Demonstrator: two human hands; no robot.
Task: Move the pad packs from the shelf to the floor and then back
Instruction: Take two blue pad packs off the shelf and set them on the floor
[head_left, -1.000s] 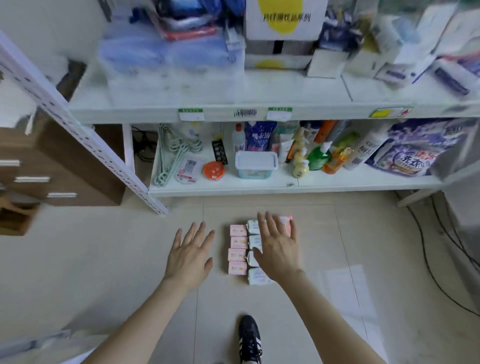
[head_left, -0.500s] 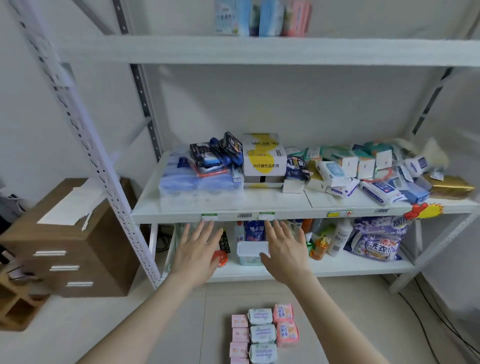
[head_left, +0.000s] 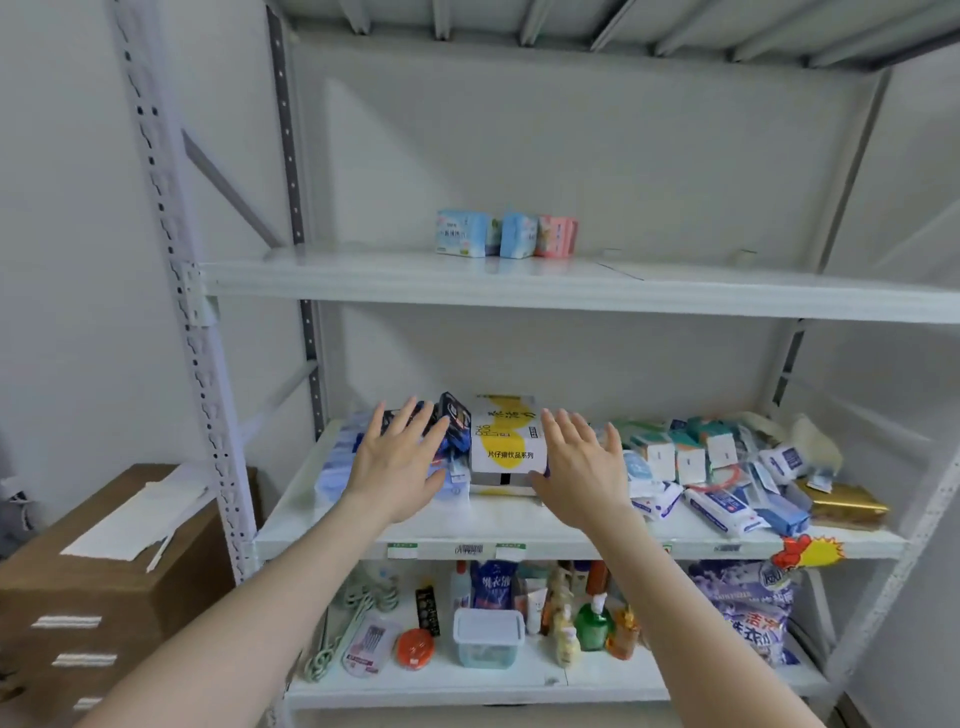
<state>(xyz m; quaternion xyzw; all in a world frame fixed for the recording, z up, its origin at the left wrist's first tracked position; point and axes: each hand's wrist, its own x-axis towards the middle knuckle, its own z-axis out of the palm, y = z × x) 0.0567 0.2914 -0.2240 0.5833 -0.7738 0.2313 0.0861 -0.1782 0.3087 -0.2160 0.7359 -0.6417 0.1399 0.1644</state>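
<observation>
**Packs left up high**

A few pad packs (head_left: 506, 236) sit in a row on the high shelf (head_left: 363, 278). Some are blue and one is pink. My left hand (head_left: 397, 460) and right hand (head_left: 582, 467) are both empty, with fingers spread wide. They are in front of the middle shelf (head_left: 519, 525), below the packs. I cannot see the floor, so I cannot tell how many are down there. I think these must come down, then all go back up.

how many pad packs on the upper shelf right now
3, side by side on the upper shelf: pale blue pack at left, brighter blue pack in the middle, pink pack at right. Others may be hidden behind them.
</observation>
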